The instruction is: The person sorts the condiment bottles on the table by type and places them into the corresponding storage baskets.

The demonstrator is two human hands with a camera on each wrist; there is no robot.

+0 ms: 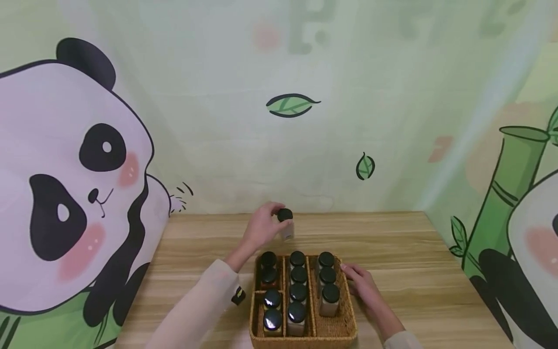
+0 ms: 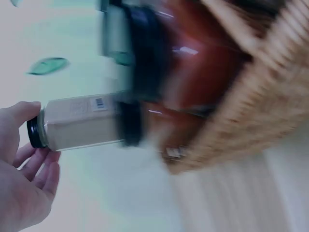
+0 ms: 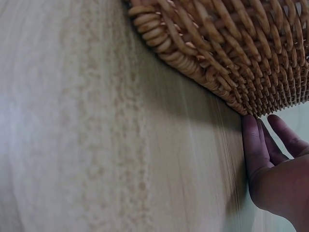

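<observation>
My left hand (image 1: 263, 226) pinches a spice jar (image 1: 286, 230) by its black lid, beyond the back edge of a wicker basket (image 1: 353, 325). In the left wrist view the jar (image 2: 79, 123) shows clear sides, pale beige contents and a small barcode label. Thumb and fingers (image 2: 44, 169) sit around the lid. My right hand (image 1: 364, 286) is at the basket's right side, its fingertips (image 3: 249, 123) right at the base of the woven wall with the fingers fairly straight. Several black-lidded jars (image 1: 298, 292) stand inside the basket in three columns.
Dividers (image 1: 311, 300) split the basket into compartments; the left column has a crosspiece (image 1: 269, 292). Jars with reddish contents (image 2: 203, 58) stand at its back left. A wood-grain table (image 1: 209, 232) lies beneath, and a panda-printed cloth (image 1: 218, 121) hangs behind it.
</observation>
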